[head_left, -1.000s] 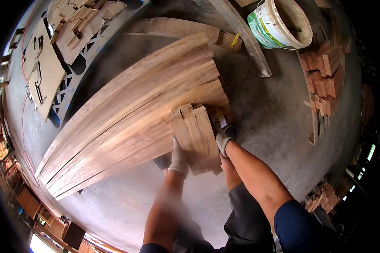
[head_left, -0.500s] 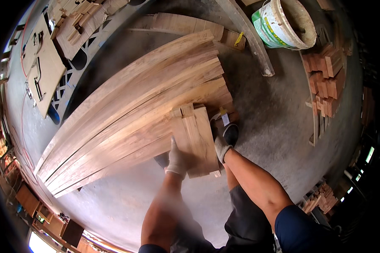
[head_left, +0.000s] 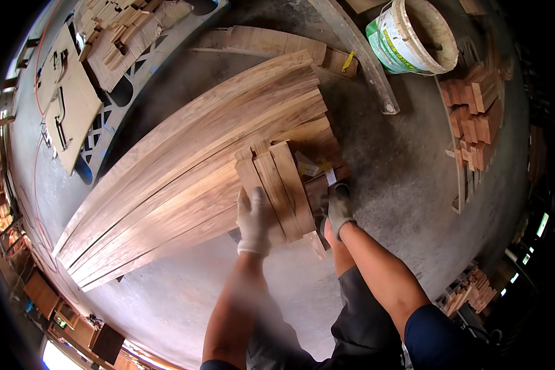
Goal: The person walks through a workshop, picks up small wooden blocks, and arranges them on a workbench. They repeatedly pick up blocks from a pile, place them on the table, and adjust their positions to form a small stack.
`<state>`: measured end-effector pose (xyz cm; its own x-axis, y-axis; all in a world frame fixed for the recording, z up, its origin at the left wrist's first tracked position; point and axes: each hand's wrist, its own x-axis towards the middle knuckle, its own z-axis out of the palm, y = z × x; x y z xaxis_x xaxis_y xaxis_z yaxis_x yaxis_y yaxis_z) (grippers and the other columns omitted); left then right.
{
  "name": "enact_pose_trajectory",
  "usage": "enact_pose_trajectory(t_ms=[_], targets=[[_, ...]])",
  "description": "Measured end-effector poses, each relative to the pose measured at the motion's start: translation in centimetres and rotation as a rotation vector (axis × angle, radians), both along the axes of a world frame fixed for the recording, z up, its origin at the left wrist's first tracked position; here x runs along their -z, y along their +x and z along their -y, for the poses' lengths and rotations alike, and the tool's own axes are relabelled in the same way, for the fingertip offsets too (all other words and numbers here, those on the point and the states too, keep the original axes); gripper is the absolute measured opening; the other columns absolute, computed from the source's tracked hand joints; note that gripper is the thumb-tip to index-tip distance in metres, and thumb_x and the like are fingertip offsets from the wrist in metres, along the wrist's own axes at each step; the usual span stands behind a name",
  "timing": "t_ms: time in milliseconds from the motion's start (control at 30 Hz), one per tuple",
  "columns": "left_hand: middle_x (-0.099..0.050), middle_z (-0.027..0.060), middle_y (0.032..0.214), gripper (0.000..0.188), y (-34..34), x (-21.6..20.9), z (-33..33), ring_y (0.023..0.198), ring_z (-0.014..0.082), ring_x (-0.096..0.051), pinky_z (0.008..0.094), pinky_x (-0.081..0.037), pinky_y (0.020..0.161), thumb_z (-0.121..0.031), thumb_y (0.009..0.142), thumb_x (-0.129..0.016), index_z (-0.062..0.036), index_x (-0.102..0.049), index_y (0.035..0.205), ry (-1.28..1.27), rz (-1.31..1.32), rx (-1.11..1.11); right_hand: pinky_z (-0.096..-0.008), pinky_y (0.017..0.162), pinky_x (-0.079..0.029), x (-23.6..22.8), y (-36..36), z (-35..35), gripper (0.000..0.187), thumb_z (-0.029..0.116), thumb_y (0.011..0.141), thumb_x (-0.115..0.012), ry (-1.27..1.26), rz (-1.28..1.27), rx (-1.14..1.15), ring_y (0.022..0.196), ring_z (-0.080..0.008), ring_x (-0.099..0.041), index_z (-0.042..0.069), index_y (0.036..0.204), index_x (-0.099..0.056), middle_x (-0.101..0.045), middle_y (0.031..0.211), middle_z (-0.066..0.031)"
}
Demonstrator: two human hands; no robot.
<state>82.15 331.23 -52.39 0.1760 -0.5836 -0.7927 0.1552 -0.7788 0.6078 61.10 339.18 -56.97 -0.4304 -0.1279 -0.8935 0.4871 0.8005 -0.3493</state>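
Observation:
Several short wooden boards (head_left: 276, 191) lie side by side on top of long curved planks (head_left: 185, 160). My left hand (head_left: 253, 225), in a pale glove with greyish fingertips, rests along the left side of the short boards. Its fingers are stretched out and the thumb stands apart. Just right of the short boards is my right hand (head_left: 340, 213), also gloved, beside my dark shoe and apart from the boards. Its fingers are hard to make out against the dark shapes there. A pale paper tag (head_left: 331, 176) with yellow tape hangs at the planks' right end.
A white and green bucket (head_left: 413, 40) stands at the far right, next to a long narrow beam (head_left: 361, 58). Reddish wood blocks (head_left: 475, 123) are piled on the right. At the far left, wood offcuts (head_left: 120, 31) and a board with clamps (head_left: 68, 102) lie by a metal frame.
The short boards have shifted left and away from me, and gaps now show between them. My right hand has come off their right edge. My left hand's fingers now show on top.

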Motion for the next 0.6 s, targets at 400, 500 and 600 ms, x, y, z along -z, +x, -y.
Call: enact_pose_trajectory(t_ms=[400, 500, 600], targets=[[-0.073, 0.0137, 0.115, 0.056, -3.0, 0.6, -0.1, 0.103, 0.0201, -0.068, 0.034, -0.055, 0.093, -0.016, 0.085, -0.085, 0.0023, -0.059, 0.131, -0.228, 0.283, 0.257, -0.039, 0.073, -0.054, 9.1, 7.7, -10.3, 0.023, 0.019, 0.099, -0.056, 0.488, 0.265, -1.556, 0.091, -0.0272, -0.069, 0.011, 0.116, -0.07, -0.071, 0.109, -0.0117], [-0.072, 0.0124, 0.116, 0.054, -2.8, 1.3, -0.4, 0.104, 0.0194, -0.066, 0.0333, -0.053, 0.094, -0.014, 0.088, -0.082, 0.0022, -0.058, 0.133, -0.255, 0.237, 0.25, -0.0405, 0.076, -0.053, 11.4, 8.8, -11.2, 0.026, 0.019, 0.099, -0.055, 0.509, 0.107, -1.597, 0.095, -0.0286, -0.068, 0.012, 0.12, -0.07, -0.07, 0.114, -0.0123], [-0.07, 0.0115, 0.119, 0.052, -2.8, 1.5, -0.5, 0.106, 0.0189, -0.065, 0.0328, -0.053, 0.095, -0.012, 0.09, -0.08, 0.0017, -0.056, 0.135, -0.24, 0.246, 0.264, -0.0421, 0.079, -0.053, 13.3, 9.1, -11.8, 0.029, 0.019, 0.1, -0.054, 0.523, 0.006, -1.645, 0.099, -0.0301, -0.067, 0.013, 0.123, -0.069, -0.069, 0.119, -0.013]])
